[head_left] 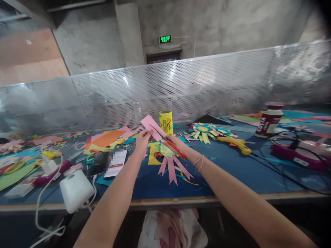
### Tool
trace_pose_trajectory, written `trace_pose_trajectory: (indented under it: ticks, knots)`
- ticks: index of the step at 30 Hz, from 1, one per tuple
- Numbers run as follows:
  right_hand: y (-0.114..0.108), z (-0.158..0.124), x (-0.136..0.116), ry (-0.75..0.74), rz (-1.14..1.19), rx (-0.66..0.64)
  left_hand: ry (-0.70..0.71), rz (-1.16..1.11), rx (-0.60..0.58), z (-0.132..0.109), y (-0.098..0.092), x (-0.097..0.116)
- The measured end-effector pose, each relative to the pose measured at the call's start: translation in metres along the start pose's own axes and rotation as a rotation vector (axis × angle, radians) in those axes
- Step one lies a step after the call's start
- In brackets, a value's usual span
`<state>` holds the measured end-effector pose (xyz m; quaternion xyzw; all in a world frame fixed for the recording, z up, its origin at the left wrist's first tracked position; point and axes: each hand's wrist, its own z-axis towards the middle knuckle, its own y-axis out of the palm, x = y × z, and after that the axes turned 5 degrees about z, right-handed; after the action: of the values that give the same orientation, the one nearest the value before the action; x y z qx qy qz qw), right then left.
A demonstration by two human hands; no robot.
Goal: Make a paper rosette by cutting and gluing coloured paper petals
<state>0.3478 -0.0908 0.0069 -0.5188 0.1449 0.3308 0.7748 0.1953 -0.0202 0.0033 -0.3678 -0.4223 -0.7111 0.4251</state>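
Pinched in my left hand (pixel 143 140) is the lower left edge of a pink paper strip (pixel 151 124), held up above the table. Red-handled scissors (pixel 174 147) are in my right hand (pixel 173 142), their blades lying across the strip from the lower right. Below my hands lies a paper rosette (pixel 165 151) with a pale green and yellow centre and pink tails (pixel 172 168). A yellow paper piece (pixel 154 155) is partly under it. Just behind my hands stands a yellow cardboard tube (pixel 166 122).
Left on the blue table (pixel 201 182) are a phone (pixel 116 163), a white charger (pixel 77 190) with cables and coloured paper. To the right are finished-looking rosettes (pixel 203 130), a yellow glue gun (pixel 236 144), a Costa bottle (pixel 269 120) and black cords. A perforated metal screen (pixel 116 93) stands behind.
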Motion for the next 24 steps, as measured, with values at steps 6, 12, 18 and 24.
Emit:
trace_pose_trajectory:
  ticks: [6, 12, 18, 24]
  knots:
    - [0.0038, 0.0022, 0.0003, -0.018, -0.03, 0.048, -0.01, -0.013, 0.005, 0.0014, -0.0002, -0.0015]
    - [0.0046, 0.0006, 0.0031, -0.037, -0.006, 0.065, -0.012, -0.036, -0.002, 0.0015, 0.0001, -0.0013]
    - [0.0029, -0.0024, 0.003, -0.035, 0.143, 0.021, -0.053, 0.014, -0.062, -0.0027, 0.0051, -0.0004]
    - [0.0062, 0.0013, 0.0045, -0.034, 0.081, 0.049, -0.072, 0.023, -0.06, -0.0035, 0.0056, 0.0007]
